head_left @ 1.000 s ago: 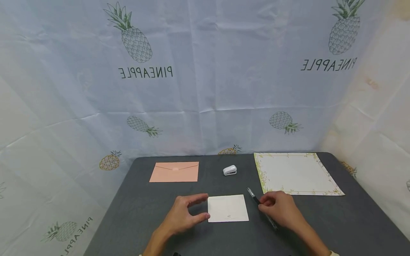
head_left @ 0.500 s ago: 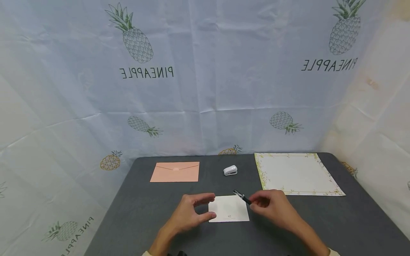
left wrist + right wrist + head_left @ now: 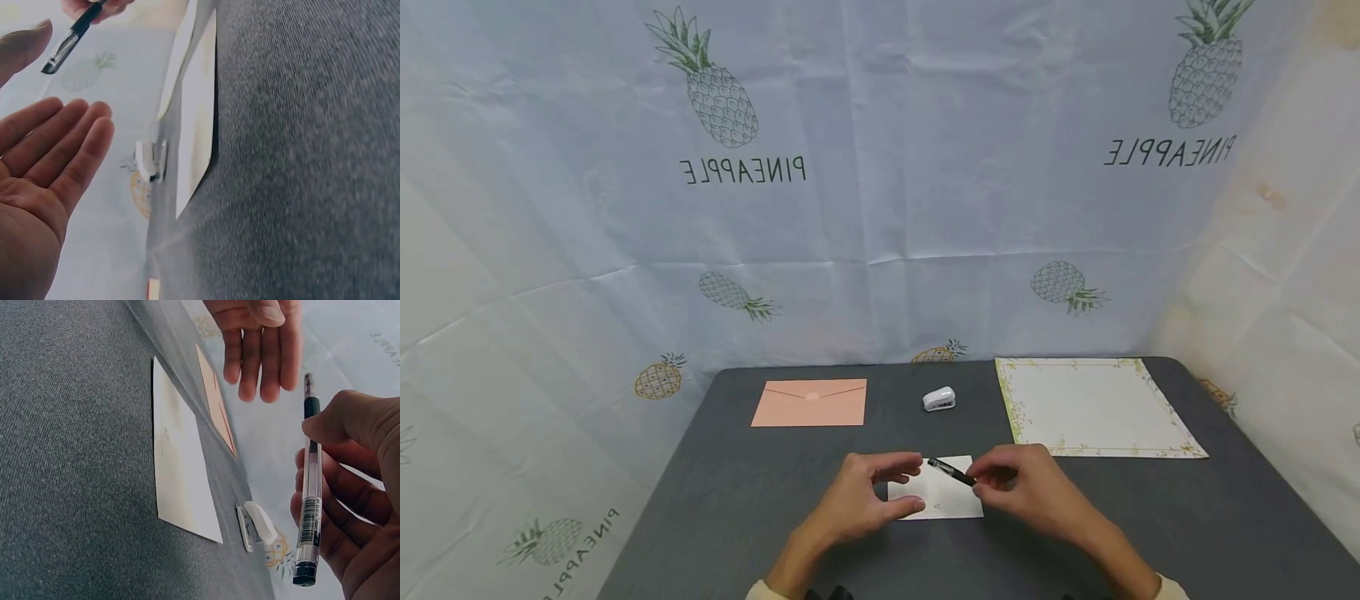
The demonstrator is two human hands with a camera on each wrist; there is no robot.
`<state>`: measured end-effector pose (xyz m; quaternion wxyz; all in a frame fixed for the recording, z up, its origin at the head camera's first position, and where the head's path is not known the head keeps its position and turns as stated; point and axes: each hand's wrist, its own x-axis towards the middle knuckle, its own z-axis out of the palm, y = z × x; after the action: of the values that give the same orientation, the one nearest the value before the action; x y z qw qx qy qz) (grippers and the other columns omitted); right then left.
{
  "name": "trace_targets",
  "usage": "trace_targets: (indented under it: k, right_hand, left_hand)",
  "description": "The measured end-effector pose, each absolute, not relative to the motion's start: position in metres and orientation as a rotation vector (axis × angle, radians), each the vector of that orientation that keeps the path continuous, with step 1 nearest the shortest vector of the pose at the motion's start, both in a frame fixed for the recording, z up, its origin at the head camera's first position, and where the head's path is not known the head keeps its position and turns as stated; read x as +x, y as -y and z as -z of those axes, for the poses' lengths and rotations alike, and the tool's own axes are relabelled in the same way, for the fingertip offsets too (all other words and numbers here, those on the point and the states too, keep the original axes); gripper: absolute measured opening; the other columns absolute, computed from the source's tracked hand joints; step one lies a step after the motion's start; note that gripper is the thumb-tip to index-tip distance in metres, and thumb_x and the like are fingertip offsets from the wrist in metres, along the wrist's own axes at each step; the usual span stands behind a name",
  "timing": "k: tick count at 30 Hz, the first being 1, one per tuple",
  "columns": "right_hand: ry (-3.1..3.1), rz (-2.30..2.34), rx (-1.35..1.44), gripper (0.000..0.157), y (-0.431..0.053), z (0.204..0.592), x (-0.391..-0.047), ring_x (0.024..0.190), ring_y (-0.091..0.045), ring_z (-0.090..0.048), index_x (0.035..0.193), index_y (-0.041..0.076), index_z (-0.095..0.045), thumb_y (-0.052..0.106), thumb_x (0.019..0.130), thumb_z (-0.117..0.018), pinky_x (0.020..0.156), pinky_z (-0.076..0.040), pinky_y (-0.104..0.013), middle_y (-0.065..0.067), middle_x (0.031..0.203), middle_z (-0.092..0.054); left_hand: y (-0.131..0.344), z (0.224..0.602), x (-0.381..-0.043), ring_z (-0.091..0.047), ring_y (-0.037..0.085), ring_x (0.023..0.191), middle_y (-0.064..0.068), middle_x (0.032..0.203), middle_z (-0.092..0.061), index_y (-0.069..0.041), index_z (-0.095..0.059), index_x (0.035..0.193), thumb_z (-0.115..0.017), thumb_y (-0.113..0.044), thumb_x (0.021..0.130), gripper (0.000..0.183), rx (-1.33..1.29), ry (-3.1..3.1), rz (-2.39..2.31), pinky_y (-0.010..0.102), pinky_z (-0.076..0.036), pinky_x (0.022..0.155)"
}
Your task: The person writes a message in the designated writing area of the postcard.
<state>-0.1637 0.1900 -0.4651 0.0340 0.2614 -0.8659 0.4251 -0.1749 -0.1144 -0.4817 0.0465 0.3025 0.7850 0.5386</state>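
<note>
From where I stand, the biggest thing about is the pineapple-print curtain (image 3: 880,125), hung behind the dark table (image 3: 715,500). At the table's far right lies the sheet (image 3: 1090,404), with its leafy border; at the far left is the peach envelope (image 3: 808,408), flap side up.

Next down in size are the hands. The left hand (image 3: 861,500) grasps nothing: its fingers are stretched out, thumb apart from them, over the card's left side. The right hand (image 3: 1030,492) has the pen (image 3: 312,478) pinched, thumb on one side and fingers on the other.

The card (image 3: 951,502) lies flat at the near middle, between and below the two hands, a small mark near its lower edge. Beyond it sits the stapler (image 3: 939,400), well apart from both hands.

The pen is up off the table above the card, aslant, its clear end (image 3: 60,51) pointing into the gap between left thumb and fingers, touching neither. I'd say the step in hand is readying the pen. If that end is a cap, the next move calls for the left fingertips to pinch it while the right keeps the barrel steady.
</note>
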Motion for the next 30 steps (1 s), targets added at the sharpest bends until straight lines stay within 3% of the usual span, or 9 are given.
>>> trace_targets:
  k: [6,15,19,27,30]
  right_hand:
    - [2.639,-1.288,0.91,0.023,-0.187,0.465,-0.165,0.077,0.003,-0.066,0.101,0.025,-0.084,0.004,0.09,-0.085,0.069,-0.06,-0.024,0.018,0.09,-0.074]
    - [2.563,-1.29,1.009,0.027,-0.178,0.465,-0.165,0.078,0.003,-0.063,0.1,0.024,-0.084,0.0,0.089,-0.084,0.069,-0.059,-0.024,0.02,0.087,-0.07]
    - [2.535,-1.274,1.029,0.027,-0.175,0.466,-0.165,0.077,0.005,-0.063,0.099,0.022,-0.085,-0.002,0.086,-0.084,0.069,-0.058,-0.022,0.02,0.086,-0.071]
    - [2.515,-1.231,1.048,0.029,-0.17,0.47,-0.165,0.077,0.005,-0.063,0.099,0.023,-0.083,-0.001,0.085,-0.086,0.068,-0.058,-0.022,0.02,0.087,-0.071]
    - [2.548,-1.211,1.014,0.027,-0.168,0.471,-0.165,0.076,0.004,-0.062,0.099,0.024,-0.083,0.001,0.086,-0.086,0.068,-0.057,-0.022,0.021,0.087,-0.07]
  left_hand:
    - [0.108,0.482,-0.176,-0.082,0.036,0.103,0.013,0.126,-0.081,0.002,-0.073,0.137,-0.089,-0.018,0.093,0.05,0.981,-2.39,-1.648,0.034,-0.065,0.096]
    - [0.101,0.483,-0.175,-0.079,0.005,0.091,0.016,0.119,-0.083,0.004,-0.076,0.13,-0.086,-0.019,0.097,0.041,0.988,-2.392,-1.638,0.028,-0.067,0.084]
    - [0.1,0.484,-0.175,-0.077,0.002,0.088,0.011,0.112,-0.084,0.002,-0.08,0.124,-0.081,-0.019,0.1,0.031,0.969,-2.424,-1.628,0.023,-0.065,0.079]
    - [0.1,0.485,-0.173,-0.069,-0.002,0.074,0.009,0.093,-0.083,-0.006,-0.084,0.114,-0.075,-0.02,0.105,0.019,0.924,-2.436,-1.593,0.024,-0.059,0.063]
    - [0.1,0.485,-0.173,-0.068,-0.002,0.074,0.004,0.095,-0.083,-0.011,-0.085,0.111,-0.076,-0.02,0.105,0.015,0.913,-2.449,-1.573,0.022,-0.058,0.063]
